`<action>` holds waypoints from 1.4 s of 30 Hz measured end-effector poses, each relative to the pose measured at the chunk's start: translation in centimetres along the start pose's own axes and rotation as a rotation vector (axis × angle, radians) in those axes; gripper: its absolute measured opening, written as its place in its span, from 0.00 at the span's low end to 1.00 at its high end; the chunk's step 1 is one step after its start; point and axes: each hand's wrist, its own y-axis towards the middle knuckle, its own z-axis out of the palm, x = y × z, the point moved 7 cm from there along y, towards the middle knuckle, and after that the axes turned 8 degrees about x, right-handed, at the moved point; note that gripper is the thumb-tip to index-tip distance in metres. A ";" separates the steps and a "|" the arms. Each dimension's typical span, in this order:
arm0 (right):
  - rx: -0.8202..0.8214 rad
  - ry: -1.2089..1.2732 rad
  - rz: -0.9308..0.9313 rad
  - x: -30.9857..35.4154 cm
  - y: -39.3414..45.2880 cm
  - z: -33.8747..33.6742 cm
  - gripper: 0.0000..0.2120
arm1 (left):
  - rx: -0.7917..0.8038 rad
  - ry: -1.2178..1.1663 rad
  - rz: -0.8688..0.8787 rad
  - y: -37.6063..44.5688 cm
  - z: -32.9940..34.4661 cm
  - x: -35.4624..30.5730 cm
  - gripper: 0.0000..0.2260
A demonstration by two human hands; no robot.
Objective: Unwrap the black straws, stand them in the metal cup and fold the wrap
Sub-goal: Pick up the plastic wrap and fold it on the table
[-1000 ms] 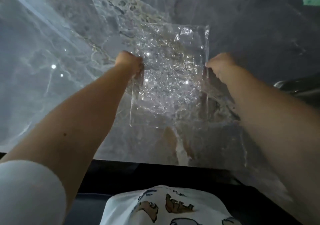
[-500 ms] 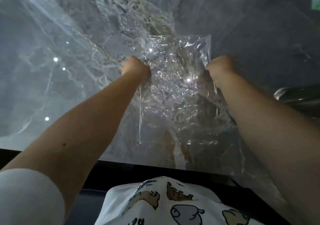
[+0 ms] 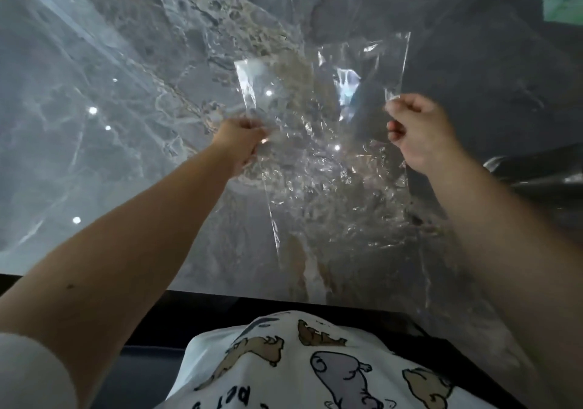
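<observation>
Wrap [image 3: 318, 143] is the only task item clearly in view: a clear, crinkled plastic sheet held up over the marble surface [image 3: 94, 93], between the two hands. Its far part looks smoother and stands up past the hands; the near part is heavily creased and hangs down toward the surface edge.

Left hand [image 3: 239, 139]: grip closed on the left edge of the wrap, fingers curled round it.
Right hand [image 3: 416, 131]: grip closed in a pinch at the right edge, thumb and fingertips together on the plastic.

Progress, judged from this view:
- No straws inside the wrap, so unwrapping looks done.
- Straws and cup: can't confirm. A shiny curved object [image 3: 536, 169] sits at the right edge of the view, partly cut off and behind the right forearm; could be the metal cup, too little showing to say. No black straws visible anywhere.
- Fold: in hand now. Sheet is spread out, with no clean crease across it that I can make out. The overlapping edges near the middle could be the wrap's own seam or a first fold, hard to tell through clear film.

Left to do: bring edges together, crease, set the folded wrap down. Film is thin and springy, so it will likely try to reopen unless pressed flat.
</observation>
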 end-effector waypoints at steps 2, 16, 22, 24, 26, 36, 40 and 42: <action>0.007 0.073 -0.025 0.4 -0.5 -0.8 0.07 | 0.053 -0.065 0.020 0.0 0.2 0.0 0.03; 0.034 -0.087 -0.035 0.2 -3.2 -5.4 0.14 | 0.347 0.074 0.293 -3.9 1.4 -2.4 0.13; 0.187 -0.007 0.168 -3.5 -4.3 -6.2 0.29 | 0.418 0.060 0.106 -4.6 1.2 2.0 0.26; 0.195 -0.128 0.179 -4.9 -4.5 -6.4 0.22 | 0.387 0.152 0.105 -4.5 1.1 3.2 0.18; 0.208 -0.246 0.143 -5.9 -4.4 -6.2 0.10 | 0.354 0.235 0.130 -4.2 1.3 3.7 0.14; 0.017 -0.867 -0.051 -5.5 -2.7 -5.0 0.14 | 0.133 0.840 0.307 -4.8 3.4 2.3 0.23; -0.027 -1.075 -0.093 -4.8 -3.9 -5.1 0.11 | -0.105 0.995 0.305 -6.0 2.9 2.0 0.19; -0.104 -1.216 -0.175 -4.0 -4.6 -4.9 0.13 | -0.195 1.149 0.449 -7.1 4.4 1.1 0.19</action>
